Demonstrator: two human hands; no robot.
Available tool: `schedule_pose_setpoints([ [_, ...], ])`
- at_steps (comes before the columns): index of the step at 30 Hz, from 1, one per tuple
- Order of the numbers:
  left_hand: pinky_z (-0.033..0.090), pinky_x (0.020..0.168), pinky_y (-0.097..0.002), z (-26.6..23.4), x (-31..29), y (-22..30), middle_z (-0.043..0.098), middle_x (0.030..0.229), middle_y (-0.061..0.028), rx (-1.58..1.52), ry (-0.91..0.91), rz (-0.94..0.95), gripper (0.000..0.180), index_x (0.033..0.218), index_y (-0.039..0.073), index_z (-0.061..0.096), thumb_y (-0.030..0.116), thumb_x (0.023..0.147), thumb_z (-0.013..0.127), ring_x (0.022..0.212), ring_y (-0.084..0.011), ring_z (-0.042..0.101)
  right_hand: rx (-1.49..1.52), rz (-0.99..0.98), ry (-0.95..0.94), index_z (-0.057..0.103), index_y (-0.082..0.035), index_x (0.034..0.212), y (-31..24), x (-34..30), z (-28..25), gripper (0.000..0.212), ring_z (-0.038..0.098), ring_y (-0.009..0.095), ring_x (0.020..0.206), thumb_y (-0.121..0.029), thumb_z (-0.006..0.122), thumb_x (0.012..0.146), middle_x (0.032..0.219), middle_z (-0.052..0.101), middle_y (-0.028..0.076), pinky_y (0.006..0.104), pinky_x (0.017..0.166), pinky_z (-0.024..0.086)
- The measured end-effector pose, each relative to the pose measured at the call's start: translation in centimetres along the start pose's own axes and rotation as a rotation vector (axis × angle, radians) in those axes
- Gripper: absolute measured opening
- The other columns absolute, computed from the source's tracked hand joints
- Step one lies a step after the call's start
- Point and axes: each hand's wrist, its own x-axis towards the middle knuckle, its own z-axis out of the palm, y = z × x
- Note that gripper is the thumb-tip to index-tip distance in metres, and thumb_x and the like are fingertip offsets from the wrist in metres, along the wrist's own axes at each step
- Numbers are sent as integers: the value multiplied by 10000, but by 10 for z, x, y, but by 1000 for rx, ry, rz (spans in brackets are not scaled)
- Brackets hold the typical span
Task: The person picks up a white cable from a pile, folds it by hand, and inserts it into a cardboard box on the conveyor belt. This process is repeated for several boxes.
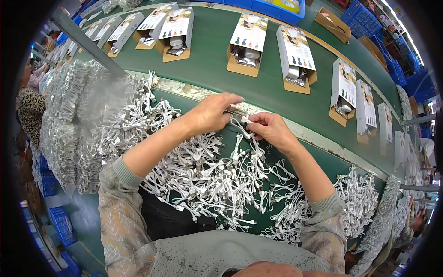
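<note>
Just in front of the pale ledge, my two hands meet over one bundled white charging cable. My right hand is closed, its thumb and forefinger pinching the cable near a plug end. My left hand curls in from the other side, its fingers bent at the cable's far end and the forefinger reaching forward; exactly what its fingertips press on is partly hidden. Below both hands spreads a loose heap of similar white cables, each folded and tied, with plugs showing.
Beyond the ledge, a green conveyor belt carries several open printed boxes with white items inside. Bagged cables are stacked at left. More cables lie at right. A blue bin stands at the far side.
</note>
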Motion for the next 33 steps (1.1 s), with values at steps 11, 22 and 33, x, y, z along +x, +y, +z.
schedule_pose_setpoints([
  [11,487,698,-372,8,-8,10,640,826,-167,-27,1,-121,310,1047,-14,581,91,758,623,727,-294,608,-211,-208,125,639,10,999,-12,-5,5,253,569,117,665,-199,597,863,782,651,55,269,637,462],
  [22,463,600,-227,3,-3,-7,596,825,-59,-612,-214,-345,488,1183,-63,508,87,760,697,704,-92,562,-248,-271,116,616,22,956,-23,-2,3,238,605,111,641,-200,564,889,744,645,80,254,593,490],
  [33,472,814,-412,16,2,-9,583,965,-150,415,-82,173,172,899,4,604,-25,744,534,988,-317,559,786,-78,26,406,91,1224,-31,27,-29,354,596,201,978,13,503,892,1079,574,160,264,842,538],
])
